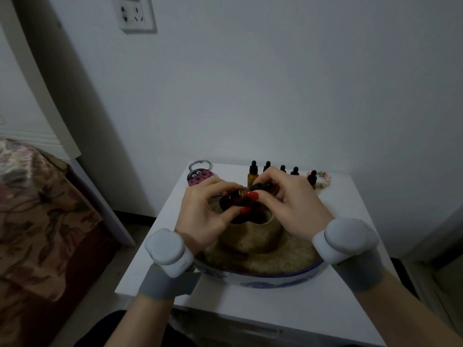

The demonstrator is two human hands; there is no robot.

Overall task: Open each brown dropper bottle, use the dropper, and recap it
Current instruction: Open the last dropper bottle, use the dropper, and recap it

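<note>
A brown dropper bottle [234, 200] lies tilted on its side between my hands, above a tan pot. My left hand [205, 214] grips the bottle's body with curled fingers and thumb. My right hand [285, 199] pinches the bottle's black cap [260, 187] at its right end. Whether the cap is screwed on or loose is hidden by my fingers. Several more brown dropper bottles [253, 175] with black caps stand in a row at the back of the white table [338, 304].
A tan pot [250, 236] sits in a blue-and-white bowl [263, 278] filled with sandy material, right below my hands. A ladybug-shaped item [200, 177] lies at the table's back left, a small trinket [323, 180] at the back right. A bed stands to the left.
</note>
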